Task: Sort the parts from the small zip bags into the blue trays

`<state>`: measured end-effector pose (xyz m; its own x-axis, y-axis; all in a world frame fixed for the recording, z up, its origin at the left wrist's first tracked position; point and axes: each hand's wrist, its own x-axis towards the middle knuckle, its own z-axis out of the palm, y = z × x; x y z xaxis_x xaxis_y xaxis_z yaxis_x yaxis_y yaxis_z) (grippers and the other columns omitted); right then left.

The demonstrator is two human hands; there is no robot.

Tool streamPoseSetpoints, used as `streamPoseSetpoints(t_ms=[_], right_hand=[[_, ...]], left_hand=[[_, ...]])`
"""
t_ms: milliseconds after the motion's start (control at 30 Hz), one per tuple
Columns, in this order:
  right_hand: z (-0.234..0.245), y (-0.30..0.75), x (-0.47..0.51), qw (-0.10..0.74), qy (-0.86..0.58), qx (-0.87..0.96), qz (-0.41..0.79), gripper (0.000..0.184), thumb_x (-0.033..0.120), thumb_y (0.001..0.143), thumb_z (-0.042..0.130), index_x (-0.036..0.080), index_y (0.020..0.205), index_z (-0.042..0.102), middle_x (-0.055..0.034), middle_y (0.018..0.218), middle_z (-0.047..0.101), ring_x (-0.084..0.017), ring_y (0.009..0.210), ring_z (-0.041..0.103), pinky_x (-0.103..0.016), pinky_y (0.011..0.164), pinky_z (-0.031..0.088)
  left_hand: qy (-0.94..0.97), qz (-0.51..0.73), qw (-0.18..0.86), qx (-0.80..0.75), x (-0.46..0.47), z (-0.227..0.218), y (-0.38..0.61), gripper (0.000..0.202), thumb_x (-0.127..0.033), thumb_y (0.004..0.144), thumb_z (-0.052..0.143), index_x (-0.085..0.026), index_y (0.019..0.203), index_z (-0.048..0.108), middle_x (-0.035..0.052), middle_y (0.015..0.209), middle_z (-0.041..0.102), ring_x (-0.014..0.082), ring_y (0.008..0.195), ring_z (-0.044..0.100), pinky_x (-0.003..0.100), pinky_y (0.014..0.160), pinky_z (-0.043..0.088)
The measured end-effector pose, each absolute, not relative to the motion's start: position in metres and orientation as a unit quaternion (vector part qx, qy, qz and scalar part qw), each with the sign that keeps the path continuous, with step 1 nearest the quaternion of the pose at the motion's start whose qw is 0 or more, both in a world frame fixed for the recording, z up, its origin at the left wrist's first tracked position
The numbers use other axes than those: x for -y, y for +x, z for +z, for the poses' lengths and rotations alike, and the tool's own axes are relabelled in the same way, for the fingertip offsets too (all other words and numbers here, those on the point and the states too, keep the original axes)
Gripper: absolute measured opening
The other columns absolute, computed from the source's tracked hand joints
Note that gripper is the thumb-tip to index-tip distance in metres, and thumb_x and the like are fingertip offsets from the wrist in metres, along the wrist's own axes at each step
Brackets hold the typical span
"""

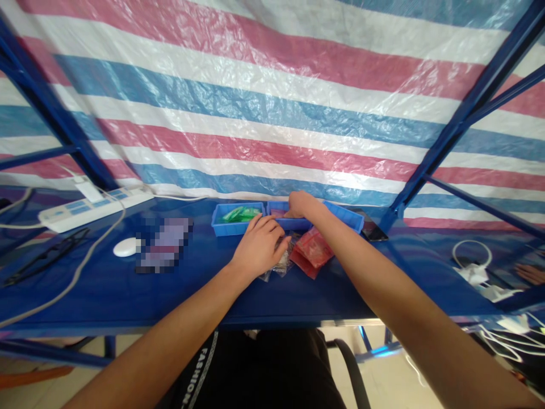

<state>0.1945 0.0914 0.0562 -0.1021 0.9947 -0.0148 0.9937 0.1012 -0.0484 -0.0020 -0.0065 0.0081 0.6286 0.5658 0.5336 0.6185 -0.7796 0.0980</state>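
Observation:
My left hand [261,245] lies palm down with its fingers stretched out, its fingertips near the front corner of the left blue bin [232,229]. Green packets [242,214] lie in that bin. Under and beside the hand are clear plastic packets [283,262] with pale contents. My right hand [301,203] reaches down into the middle blue bin [293,224], where something pinkish shows. Its fingertips are hidden, so I cannot tell what they hold. Red packets [313,253] lie in front of the bins, partly beneath my right forearm. A third blue bin [347,216] stands at the right.
On the blue table [170,301] at left are a white power strip [97,210], black glasses [46,255], a round white case [126,247] and a blurred-out flat object [166,244]. A dark phone [371,225] lies right of the bins. White chargers [474,274] sit farther right, beyond blue frame posts.

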Motion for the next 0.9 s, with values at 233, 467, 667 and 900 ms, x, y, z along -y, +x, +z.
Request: streamPoseSetpoints(t_ms=[233,467,667,900], right_hand=[[0.053,0.201,-0.097,0.035,-0.614,0.783,0.091,0.023,0.029,0.083,0.082,0.018,0.103,0.085,-0.0100,0.103,0.085,-0.027,0.095,0.080,-0.030,0.084,0.060],[0.055,0.217,-0.096,0.093,-0.585,0.795,0.132,0.025,0.021,0.082,0.081,0.020,0.107,0.081,-0.0043,0.098,0.084,-0.022,0.088,0.075,-0.027,0.074,0.054],[0.072,0.254,-0.067,0.371,-0.475,0.786,0.137,0.024,0.025,0.084,0.080,0.020,0.106,0.074,-0.0042,0.097,0.078,-0.023,0.089,0.072,-0.035,0.083,0.058],[0.063,0.289,-0.009,0.553,-0.384,0.628,0.390,0.051,0.044,0.072,0.097,0.029,0.114,0.072,-0.0024,0.107,0.074,-0.024,0.089,0.073,-0.042,0.077,0.067]], left_hand=[[-0.901,-0.274,0.050,0.332,0.006,0.007,-0.003,0.026,-0.036,0.108,0.054,-0.021,0.105,0.075,0.0110,0.114,0.076,0.0321,0.140,0.057,0.058,0.130,0.033],[-0.902,-0.267,0.047,0.334,0.007,0.009,-0.003,0.027,-0.037,0.108,0.054,-0.021,0.103,0.075,0.0107,0.114,0.077,0.0315,0.140,0.058,0.058,0.130,0.032],[-0.902,-0.259,0.046,0.342,0.008,0.009,-0.004,0.029,-0.037,0.109,0.052,-0.021,0.103,0.075,0.0108,0.115,0.078,0.0323,0.146,0.055,0.059,0.132,0.028],[-0.902,-0.257,0.037,0.345,0.008,0.010,-0.004,0.028,-0.036,0.108,0.053,-0.021,0.102,0.075,0.0103,0.114,0.079,0.0323,0.147,0.055,0.059,0.133,0.026]])
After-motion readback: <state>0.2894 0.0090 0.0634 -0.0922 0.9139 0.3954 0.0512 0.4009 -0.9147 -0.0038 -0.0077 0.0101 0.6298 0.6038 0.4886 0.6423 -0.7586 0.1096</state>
